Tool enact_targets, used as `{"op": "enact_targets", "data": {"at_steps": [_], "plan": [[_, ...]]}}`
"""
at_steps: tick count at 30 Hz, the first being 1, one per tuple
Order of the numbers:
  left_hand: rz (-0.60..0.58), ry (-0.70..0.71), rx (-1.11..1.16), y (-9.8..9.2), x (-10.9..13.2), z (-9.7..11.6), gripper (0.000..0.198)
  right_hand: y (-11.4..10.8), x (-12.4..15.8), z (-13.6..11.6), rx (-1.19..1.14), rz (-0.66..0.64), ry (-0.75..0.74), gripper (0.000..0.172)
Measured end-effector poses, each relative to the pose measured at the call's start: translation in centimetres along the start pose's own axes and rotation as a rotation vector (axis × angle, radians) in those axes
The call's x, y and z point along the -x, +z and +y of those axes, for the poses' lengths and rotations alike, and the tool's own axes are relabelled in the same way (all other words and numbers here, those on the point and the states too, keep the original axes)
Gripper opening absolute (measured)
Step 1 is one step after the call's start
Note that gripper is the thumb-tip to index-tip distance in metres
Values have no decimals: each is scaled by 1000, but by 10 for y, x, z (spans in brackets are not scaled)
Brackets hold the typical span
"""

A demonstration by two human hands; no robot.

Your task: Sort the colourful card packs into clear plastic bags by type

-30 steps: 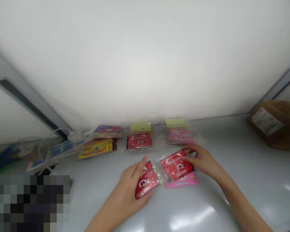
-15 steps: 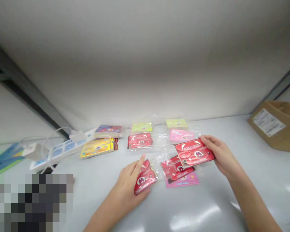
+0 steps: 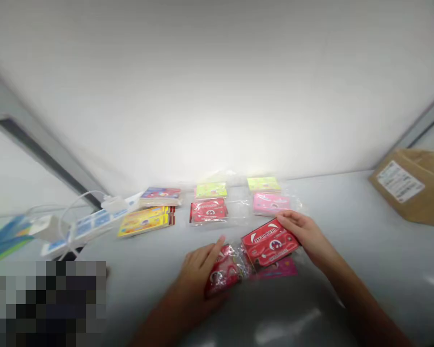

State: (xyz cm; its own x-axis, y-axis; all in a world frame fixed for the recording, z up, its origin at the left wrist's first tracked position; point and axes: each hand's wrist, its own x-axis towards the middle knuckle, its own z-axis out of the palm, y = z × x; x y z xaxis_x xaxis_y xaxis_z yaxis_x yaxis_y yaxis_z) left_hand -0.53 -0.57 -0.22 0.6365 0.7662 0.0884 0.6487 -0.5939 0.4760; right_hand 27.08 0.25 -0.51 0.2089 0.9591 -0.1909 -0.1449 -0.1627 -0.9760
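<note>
My left hand (image 3: 198, 267) lies on a red packet in clear plastic wrap (image 3: 224, 274) on the grey table (image 3: 347, 231), fingers curled over its left edge. My right hand (image 3: 305, 236) grips a red packet (image 3: 269, 242) by its right edge, low over a pink packet (image 3: 278, 269) that lies on the table. The two red packets sit side by side, almost touching.
Farther back lie a red packet (image 3: 208, 210), a pink packet (image 3: 270, 203), two green packets (image 3: 210, 190) (image 3: 263, 183), a yellow stack (image 3: 144, 220) and a blue-red packet (image 3: 161, 193). A white power strip with cables (image 3: 90, 221) lies left. A cardboard box (image 3: 410, 188) stands at the right.
My right hand lifted a red packet off the pile, raised it to the right, then brought it back down over the pink packet. My left hand stayed on its wrapped packet.
</note>
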Motion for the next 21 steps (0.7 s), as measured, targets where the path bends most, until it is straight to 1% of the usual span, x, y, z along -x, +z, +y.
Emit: {"op": "enact_targets", "data": {"at_steps": [5, 9, 13, 15, 17, 21], "plan": [[-34, -3, 35, -1, 1, 2, 90, 4, 1, -1, -50, -15, 19, 32], [-44, -16, 47, -2, 1, 3, 87, 13, 3, 3, -111, -20, 42, 32], [-34, -30, 61, -5, 1, 5, 88, 23, 5, 9, -203, -24, 86, 39], [-34, -24, 65, -6, 1, 5, 90, 24, 6, 11, -228, -7, 75, 43], [-24, -6, 63, -6, 0, 5, 89, 23, 5, 11, -206, 15, 46, 43], [-28, 15, 60, -6, 0, 4, 90, 16, 4, 5, -87, 48, -31, 42]]}}
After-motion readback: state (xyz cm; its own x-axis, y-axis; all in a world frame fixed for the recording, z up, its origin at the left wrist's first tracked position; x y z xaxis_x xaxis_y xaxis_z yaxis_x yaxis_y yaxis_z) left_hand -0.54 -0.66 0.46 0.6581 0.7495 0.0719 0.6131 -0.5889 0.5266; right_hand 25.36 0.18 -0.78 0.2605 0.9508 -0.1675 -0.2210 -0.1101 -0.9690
